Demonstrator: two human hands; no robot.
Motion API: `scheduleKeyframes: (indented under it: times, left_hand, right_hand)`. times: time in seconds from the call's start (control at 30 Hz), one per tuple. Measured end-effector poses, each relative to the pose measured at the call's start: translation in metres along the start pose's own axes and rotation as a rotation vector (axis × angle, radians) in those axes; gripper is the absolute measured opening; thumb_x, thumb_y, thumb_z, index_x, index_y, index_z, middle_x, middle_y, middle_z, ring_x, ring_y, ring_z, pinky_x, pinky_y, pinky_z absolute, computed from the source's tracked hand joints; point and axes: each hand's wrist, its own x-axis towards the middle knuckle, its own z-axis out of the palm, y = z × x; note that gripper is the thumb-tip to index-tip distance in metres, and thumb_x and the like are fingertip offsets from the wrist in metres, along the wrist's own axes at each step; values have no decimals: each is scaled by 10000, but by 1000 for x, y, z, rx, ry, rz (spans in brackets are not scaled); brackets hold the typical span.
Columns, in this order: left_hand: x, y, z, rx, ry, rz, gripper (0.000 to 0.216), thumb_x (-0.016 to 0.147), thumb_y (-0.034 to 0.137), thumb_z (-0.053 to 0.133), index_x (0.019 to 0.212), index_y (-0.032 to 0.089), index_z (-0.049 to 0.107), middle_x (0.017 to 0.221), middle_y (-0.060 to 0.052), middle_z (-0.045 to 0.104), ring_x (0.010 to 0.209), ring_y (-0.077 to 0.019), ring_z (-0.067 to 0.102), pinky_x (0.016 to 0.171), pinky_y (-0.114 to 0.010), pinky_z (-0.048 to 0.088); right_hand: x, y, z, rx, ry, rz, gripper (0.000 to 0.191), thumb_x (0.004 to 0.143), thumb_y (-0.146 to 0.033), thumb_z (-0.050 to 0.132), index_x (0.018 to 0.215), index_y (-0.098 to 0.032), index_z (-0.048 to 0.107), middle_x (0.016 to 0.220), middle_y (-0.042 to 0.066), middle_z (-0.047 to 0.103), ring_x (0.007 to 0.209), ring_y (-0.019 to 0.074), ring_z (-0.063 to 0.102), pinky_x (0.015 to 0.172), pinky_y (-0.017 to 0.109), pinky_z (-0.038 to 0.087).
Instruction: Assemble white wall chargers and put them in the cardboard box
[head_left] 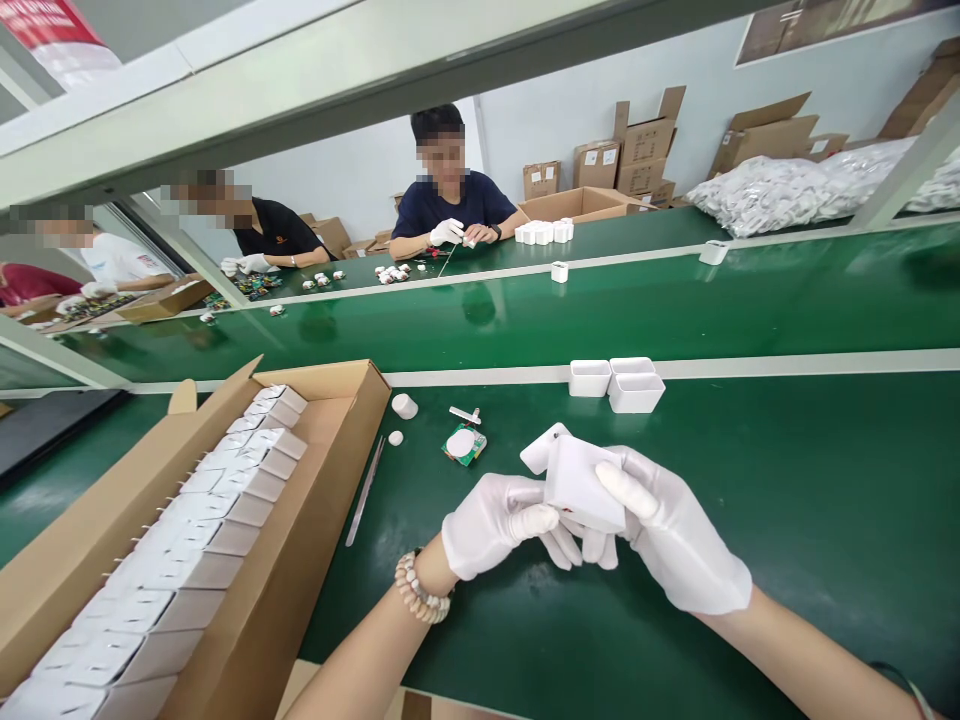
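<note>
Both of my hands wear white gloves and hold one white plastic casing (581,480) above the green bench. A small white flap or plate (541,447) sticks out at its upper left. My right hand (671,525) grips the casing from the right, thumb on its face. With closed fingers my left hand (502,525) grasps its lower left corner. Beyond it lies a small green circuit board (465,445) with a round white disc on top, and a short white strip (465,414) beside it. Several open white casings (636,392) stand near the bench's far edge.
A long cardboard box (330,520) holding rows of white units (217,510) fills the left side. Tweezers (365,492) and a white roll (405,405) lie beside it. Across the green conveyor (480,325), several people work, and a plastic bag of white parts (780,195) rests at the far right.
</note>
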Motion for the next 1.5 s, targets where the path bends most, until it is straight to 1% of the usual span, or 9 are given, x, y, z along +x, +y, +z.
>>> scheduleKeyframes:
  times: [0.2, 0.33, 0.47, 0.8, 0.9, 1.13, 1.23, 1.4, 1.5]
  left_hand:
    - [1, -1, -9, 198, 79, 28, 430, 781, 466, 661, 1007, 101, 685, 890, -103, 678, 842, -229, 645, 804, -352, 523]
    - [0, 0, -21, 315, 184, 75, 661, 742, 484, 694, 1292, 176, 495, 1152, -102, 605, 1028, -246, 579, 921, -368, 463]
    - [2, -2, -22, 430, 263, 87, 304, 887, 435, 518, 963, 157, 617, 907, -29, 630, 874, -183, 585, 809, -279, 468]
    - [9, -27, -20, 981, 699, 92, 363, 826, 467, 585, 1018, 168, 656, 649, 3, 498, 591, -142, 457, 590, -274, 397]
    - [10, -30, -19, 980, 610, 205, 203, 852, 358, 577, 881, 184, 678, 664, 7, 505, 579, -115, 454, 584, -253, 399]
    - [15, -33, -20, 980, 571, 436, 29, 784, 176, 671, 796, 180, 697, 796, -29, 563, 754, -140, 577, 689, -263, 491]
    - [17, -33, -23, 1019, 568, 540, 53, 743, 137, 713, 776, 178, 714, 879, -49, 572, 850, -166, 600, 765, -293, 515]
    - [17, -34, -26, 1078, 508, 634, 89, 752, 146, 715, 811, 208, 735, 1019, -54, 624, 962, -199, 602, 832, -326, 527]
    - [17, -34, -25, 1111, 574, 618, 80, 732, 165, 736, 781, 228, 746, 1077, -60, 606, 967, -214, 592, 826, -354, 531]
  right_hand:
    - [7, 15, -7, -151, 78, -215, 474, 822, -428, 626, 1193, -207, 433, 748, 44, 703, 500, 178, 634, 434, 282, 503]
    - [21, 36, -27, -706, 170, -496, 582, 792, -313, 669, 1302, -274, 392, 1060, 79, 686, 849, 242, 685, 724, 396, 570]
    - [33, 48, -37, -1050, 24, -534, 579, 809, -163, 601, 1333, -276, 383, 1004, 52, 706, 881, 255, 679, 758, 447, 561]
    - [48, 38, -48, -1018, -149, -411, 561, 841, -252, 600, 1360, -248, 385, 1062, 55, 697, 941, 237, 665, 847, 441, 533]
    - [44, 38, -46, -1074, -82, -391, 683, 809, -278, 620, 1415, -255, 305, 1123, 67, 680, 1004, 265, 645, 868, 473, 511]
    - [36, 60, -5, -1245, 414, -295, 916, 569, -475, 755, 1307, -31, 443, 1081, 197, 631, 988, 348, 613, 860, 477, 497]
    - [40, 65, 5, -1184, 432, -295, 825, 638, -378, 695, 1339, -54, 405, 970, 144, 674, 936, 324, 641, 835, 450, 508]
    - [40, 62, 0, -968, 300, -265, 939, 707, -293, 619, 1469, -132, 96, 947, 61, 688, 802, 238, 684, 744, 361, 544]
    - [37, 60, -5, -1046, 407, -291, 959, 679, -323, 656, 1465, -138, 138, 1034, 99, 659, 919, 293, 651, 790, 413, 524]
